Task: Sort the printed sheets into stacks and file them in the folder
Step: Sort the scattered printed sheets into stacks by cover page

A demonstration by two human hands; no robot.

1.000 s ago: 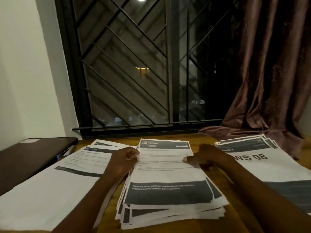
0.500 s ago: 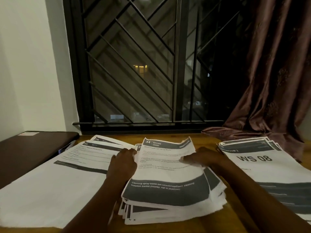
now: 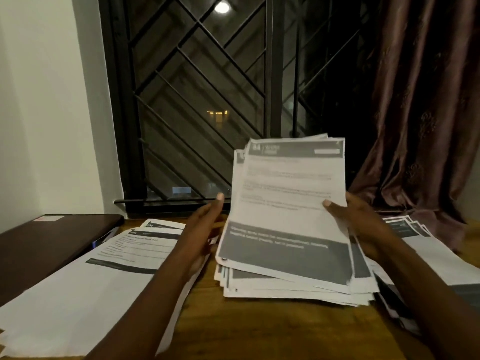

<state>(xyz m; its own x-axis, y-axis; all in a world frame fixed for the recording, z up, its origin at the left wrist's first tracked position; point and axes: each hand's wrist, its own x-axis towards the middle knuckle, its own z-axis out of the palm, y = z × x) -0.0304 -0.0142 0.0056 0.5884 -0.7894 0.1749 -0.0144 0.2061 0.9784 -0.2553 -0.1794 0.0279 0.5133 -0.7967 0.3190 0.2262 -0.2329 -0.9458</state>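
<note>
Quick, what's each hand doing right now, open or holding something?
Left hand: open, fingers straight beside the left edge of the tilted-up stack; contact unclear.
Right hand: holds the stack by its right edge, thumb on front.

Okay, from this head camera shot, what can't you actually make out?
Head view:
- Print on the middle stack: motion-blurred.
- Left hand fingers: hidden behind that stack, grip unclear.
- Right stack: covered by the right hand's forearm, cut by the edge.
- Dark flat object at left: too dim to identify.
</note>
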